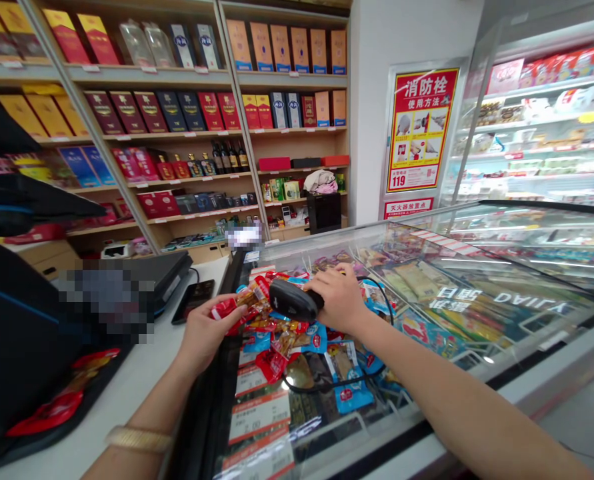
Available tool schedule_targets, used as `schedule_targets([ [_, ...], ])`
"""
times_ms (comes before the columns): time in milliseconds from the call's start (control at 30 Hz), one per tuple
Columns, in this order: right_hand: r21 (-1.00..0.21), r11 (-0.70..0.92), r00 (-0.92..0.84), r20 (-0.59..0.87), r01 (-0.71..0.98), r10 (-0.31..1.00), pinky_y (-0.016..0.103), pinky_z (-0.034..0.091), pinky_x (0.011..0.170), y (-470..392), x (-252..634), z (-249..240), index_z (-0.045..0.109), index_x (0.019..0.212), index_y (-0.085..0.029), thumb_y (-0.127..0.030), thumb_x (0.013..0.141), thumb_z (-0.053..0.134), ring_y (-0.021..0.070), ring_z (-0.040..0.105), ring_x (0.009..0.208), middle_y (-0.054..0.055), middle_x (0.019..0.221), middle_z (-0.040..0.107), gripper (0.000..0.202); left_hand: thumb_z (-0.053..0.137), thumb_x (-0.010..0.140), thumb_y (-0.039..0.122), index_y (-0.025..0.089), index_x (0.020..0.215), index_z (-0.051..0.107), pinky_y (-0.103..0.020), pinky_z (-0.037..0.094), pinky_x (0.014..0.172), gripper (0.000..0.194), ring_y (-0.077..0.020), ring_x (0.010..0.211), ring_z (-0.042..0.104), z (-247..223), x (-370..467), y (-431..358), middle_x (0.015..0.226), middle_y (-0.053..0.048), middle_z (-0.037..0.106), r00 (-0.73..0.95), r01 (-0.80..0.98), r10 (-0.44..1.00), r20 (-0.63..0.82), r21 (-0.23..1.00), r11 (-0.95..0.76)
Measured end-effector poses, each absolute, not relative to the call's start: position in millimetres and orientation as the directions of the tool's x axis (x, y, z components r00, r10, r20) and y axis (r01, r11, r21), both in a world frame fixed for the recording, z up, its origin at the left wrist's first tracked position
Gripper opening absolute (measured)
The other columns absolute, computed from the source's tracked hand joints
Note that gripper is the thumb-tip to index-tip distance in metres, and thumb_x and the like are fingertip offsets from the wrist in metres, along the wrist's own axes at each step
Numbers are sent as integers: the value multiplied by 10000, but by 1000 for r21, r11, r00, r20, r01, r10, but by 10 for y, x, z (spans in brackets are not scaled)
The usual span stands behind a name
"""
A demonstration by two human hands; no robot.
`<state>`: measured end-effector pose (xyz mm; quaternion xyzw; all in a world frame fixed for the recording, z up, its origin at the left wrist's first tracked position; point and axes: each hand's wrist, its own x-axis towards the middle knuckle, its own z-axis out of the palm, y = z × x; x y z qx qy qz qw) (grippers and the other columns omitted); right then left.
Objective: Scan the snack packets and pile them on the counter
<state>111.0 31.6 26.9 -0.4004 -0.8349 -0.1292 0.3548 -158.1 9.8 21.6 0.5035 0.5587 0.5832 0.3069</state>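
Right now the left hand (207, 333) pinches a red snack packet (249, 300) between thumb and fingers, the packet reaching from the fingertips toward the scanner's head. The right hand (341, 300) is wrapped round the black scanner (291, 300), its head just beside the packet; whether they touch I cannot tell. Below both grips, loose red and blue packets (347, 377) lie heaped on the glass freezer top (457, 267), the scanner's cable (321, 387) looping across them

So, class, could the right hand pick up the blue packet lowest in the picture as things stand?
Probably not easily: the right hand is wrapped around the black scanner, though the blue packet lies close by.
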Motion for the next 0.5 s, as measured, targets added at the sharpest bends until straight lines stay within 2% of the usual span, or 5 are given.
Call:
schedule_targets([
  [233, -73, 660, -423, 714, 748, 558, 388, 223, 898, 344, 1135, 250, 720, 960, -267, -272, 768, 627, 185, 576, 862, 11, 911, 714, 213, 887, 422, 535, 136, 916, 756, -305, 559, 635, 649, -185, 653, 656, 227, -1564, 88, 779, -71, 743, -284, 219, 930, 233, 960, -174],
  [333, -119, 640, -357, 746, 759, 562, 386, 228, 895, 407, 1180, 238, 715, 965, -256, -284, 756, 642, 195, 589, 872, 16, 921, 724, 223, 841, 509, 560, 147, 987, 759, -328, 568, 664, 637, -211, 700, 670, 214, -1567, 89, 838, -81, 752, -308, 325, 906, 291, 927, -187],
  [400, -173, 579, -271, 754, 796, 598, 381, 234, 885, 469, 1229, 232, 715, 965, -238, -288, 745, 656, 203, 594, 880, 34, 932, 727, 233, 753, 648, 561, 164, 1040, 757, -356, 574, 749, 558, -237, 793, 685, 205, -1564, 109, 944, -96, 757, -300, 484, 854, 426, 839, -248],
  [500, -247, 457, -141, 737, 855, 661, 364, 247, 852, 575, 1315, 216, 711, 956, -221, -286, 736, 663, 217, 599, 909, 53, 956, 724, 234, 546, 855, 480, 195, 1167, 723, -394, 497, 994, 459, -265, 1087, 648, 192, -1517, 179, 1192, -108, 708, -104, 695, 753, 650, 589, -412],
])
